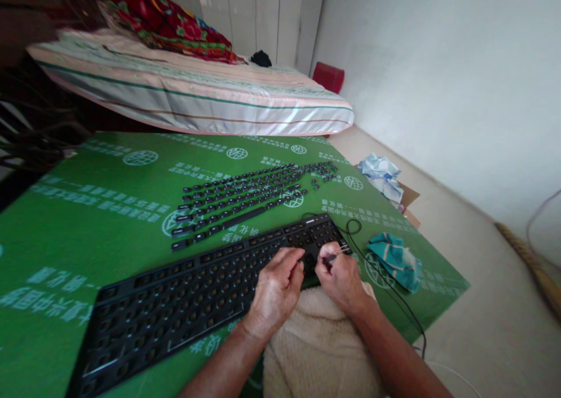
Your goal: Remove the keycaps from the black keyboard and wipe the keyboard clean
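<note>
A black keyboard (175, 304) with its keycaps off lies slantwise on the green table. My left hand (280, 284) rests over its right part, fingers curled and pressed together; whether anything is between the fingertips is hidden. Close beside it, my right hand (342, 278) is closed around a small tool (340, 250) with a dark grip and thin metal prongs that point to the right. It is over the number-pad end of the keyboard. Behind the keyboard, loose black keycaps (228, 202) are set out in rows, with the long spacebar (243, 217) in the front row.
A teal checked cloth (397, 260) lies on the green table (109, 211) at the right, beside the keyboard's black cable (394, 296). A beige cloth (322, 339) is below my hands. Past the table stand a bed (197, 94) and, on the floor, a cardboard box (409, 196).
</note>
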Demonstrator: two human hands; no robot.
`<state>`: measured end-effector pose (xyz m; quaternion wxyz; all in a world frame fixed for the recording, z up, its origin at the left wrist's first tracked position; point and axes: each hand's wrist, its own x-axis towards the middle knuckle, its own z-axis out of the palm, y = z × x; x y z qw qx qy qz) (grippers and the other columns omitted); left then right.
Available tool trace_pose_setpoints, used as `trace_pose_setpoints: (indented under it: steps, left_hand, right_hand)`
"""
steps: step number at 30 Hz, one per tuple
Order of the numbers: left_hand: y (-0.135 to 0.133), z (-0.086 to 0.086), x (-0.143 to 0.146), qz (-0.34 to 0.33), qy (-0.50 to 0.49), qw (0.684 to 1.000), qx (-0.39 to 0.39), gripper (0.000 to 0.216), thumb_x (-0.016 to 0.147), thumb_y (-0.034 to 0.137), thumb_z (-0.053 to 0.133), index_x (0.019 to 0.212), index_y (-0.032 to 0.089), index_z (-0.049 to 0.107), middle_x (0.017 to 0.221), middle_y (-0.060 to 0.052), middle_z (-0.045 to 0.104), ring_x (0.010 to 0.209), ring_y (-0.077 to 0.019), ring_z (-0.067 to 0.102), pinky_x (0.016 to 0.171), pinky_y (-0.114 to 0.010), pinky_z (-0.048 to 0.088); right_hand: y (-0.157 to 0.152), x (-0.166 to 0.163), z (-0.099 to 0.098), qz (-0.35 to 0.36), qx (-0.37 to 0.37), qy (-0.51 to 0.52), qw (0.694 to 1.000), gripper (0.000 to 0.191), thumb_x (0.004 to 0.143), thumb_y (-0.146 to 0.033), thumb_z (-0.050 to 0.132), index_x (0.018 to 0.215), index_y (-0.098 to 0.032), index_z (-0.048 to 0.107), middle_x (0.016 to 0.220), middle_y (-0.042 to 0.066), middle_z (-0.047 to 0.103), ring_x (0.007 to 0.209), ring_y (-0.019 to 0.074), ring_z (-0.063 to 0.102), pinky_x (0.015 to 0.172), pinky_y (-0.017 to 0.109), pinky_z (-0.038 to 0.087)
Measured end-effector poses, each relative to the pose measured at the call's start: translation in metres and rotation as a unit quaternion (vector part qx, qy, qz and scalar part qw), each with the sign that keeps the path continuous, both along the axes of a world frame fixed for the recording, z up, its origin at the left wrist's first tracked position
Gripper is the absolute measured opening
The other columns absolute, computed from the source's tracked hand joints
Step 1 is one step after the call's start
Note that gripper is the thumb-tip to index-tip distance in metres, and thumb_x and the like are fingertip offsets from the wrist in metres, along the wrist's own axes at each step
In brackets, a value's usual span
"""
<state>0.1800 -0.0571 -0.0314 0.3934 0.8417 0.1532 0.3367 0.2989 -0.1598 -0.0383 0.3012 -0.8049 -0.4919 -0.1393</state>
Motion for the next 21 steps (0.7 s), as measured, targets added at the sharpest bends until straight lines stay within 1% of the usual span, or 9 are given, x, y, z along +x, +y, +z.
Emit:
trace_pose_setpoints:
  steps: [3,6,9,12,14,17,21]
  left_hand:
    - [-0.002,0.001,0.001,-0.012,0.039,0.998,0.046,0.026,0.084,0.012,0.045,0.105,0.018,0.06,0.099,-0.007,0.063,0.093,-0.0188,0.06,0.083,-0.03,0.05]
    - [-0.007,0.008,0.004,-0.016,0.099,0.991,0.084,0.025,0.081,0.01,0.045,0.1,0.018,0.06,0.097,-0.007,0.062,0.092,-0.0209,0.059,0.083,-0.033,0.049]
    - [-0.013,0.019,0.009,-0.046,0.163,0.981,0.093,0.023,0.076,0.009,0.049,0.093,0.018,0.061,0.092,-0.007,0.06,0.089,-0.0216,0.058,0.081,-0.034,0.049]
    - [-0.016,0.025,0.015,-0.05,0.202,0.972,0.11,0.02,0.074,0.009,0.052,0.089,0.018,0.061,0.091,-0.006,0.059,0.088,-0.0215,0.056,0.079,-0.034,0.048]
    - [-0.015,0.023,0.02,-0.045,0.207,0.969,0.13,0.018,0.073,0.01,0.055,0.088,0.018,0.061,0.091,-0.006,0.059,0.089,-0.0219,0.055,0.08,-0.033,0.047]
    - [-0.011,0.015,0.024,-0.043,0.201,0.967,0.153,0.012,0.074,0.014,0.057,0.083,0.019,0.063,0.088,-0.005,0.058,0.086,-0.0215,0.055,0.076,-0.032,0.046]
    - [-0.007,0.005,0.025,-0.056,0.171,0.973,0.146,0.014,0.073,0.013,0.058,0.083,0.021,0.064,0.088,-0.003,0.057,0.084,-0.0191,0.054,0.074,-0.03,0.045]
  right_hand:
    - [0.001,0.0,0.0,0.003,0.018,0.005,1.0,0.011,0.074,-0.013,0.041,0.076,-0.02,0.049,0.06,0.002,0.061,0.051,0.0159,0.06,0.053,0.024,0.043]
    - [0.0,0.002,0.0,0.005,0.032,0.028,0.999,0.011,0.073,-0.013,0.041,0.076,-0.021,0.048,0.061,0.002,0.061,0.053,0.0158,0.06,0.055,0.024,0.044]
    - [-0.001,0.003,0.001,0.005,0.038,0.059,0.998,0.01,0.072,-0.015,0.041,0.076,-0.021,0.048,0.062,0.001,0.06,0.054,0.0154,0.059,0.055,0.024,0.045]
    - [-0.002,0.004,0.001,0.004,0.039,0.087,0.995,0.009,0.072,-0.016,0.042,0.075,-0.021,0.048,0.061,0.001,0.059,0.051,0.0146,0.057,0.054,0.023,0.044]
    - [-0.003,0.004,0.001,0.005,0.038,0.103,0.994,0.008,0.072,-0.016,0.043,0.075,-0.022,0.047,0.06,0.0,0.059,0.05,0.014,0.056,0.053,0.023,0.043]
    - [-0.004,0.004,0.001,-0.009,0.038,0.122,0.992,0.007,0.071,-0.016,0.045,0.074,-0.022,0.047,0.06,0.0,0.058,0.052,0.0141,0.056,0.054,0.023,0.043]
    - [-0.004,0.005,0.002,-0.026,0.044,0.154,0.987,0.006,0.069,-0.017,0.046,0.07,-0.023,0.046,0.06,-0.001,0.057,0.054,0.014,0.056,0.056,0.024,0.043]
